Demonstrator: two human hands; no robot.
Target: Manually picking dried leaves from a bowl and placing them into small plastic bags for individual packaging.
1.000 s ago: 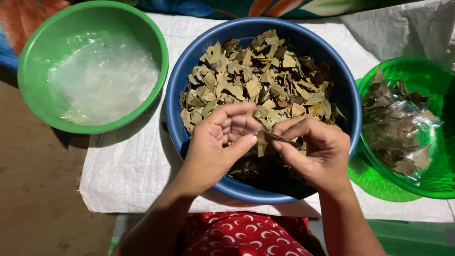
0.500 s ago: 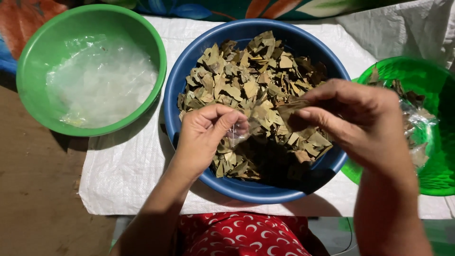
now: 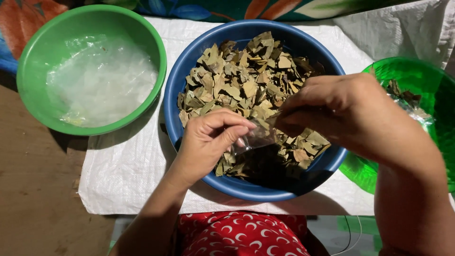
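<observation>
Left hand [image 3: 208,142] over near rim of round blue plastic basin [image 3: 173,102], fingers pinched shut on small clear plastic bag [image 3: 256,137]. Bag hard to read: transparent, glare only, contents not discernible. Right hand [image 3: 341,114] raised over basin's right side, fingertips bunched together at bag's far edge, apparently gripping it; exact contact hidden under own knuckles. Heap of dry olive-brown broken leaves [image 3: 241,85] filling basin, near part in shadow under both hands. Round green plastic bowl [image 3: 28,61] at left, holding pile of clear plastic bags [image 3: 99,85], count unreadable. Green translucent basket [image 3: 426,80] at right, cut by frame edge, mostly blocked by right forearm. White woven sack cloth [image 3: 128,175] beneath all three.
</observation>
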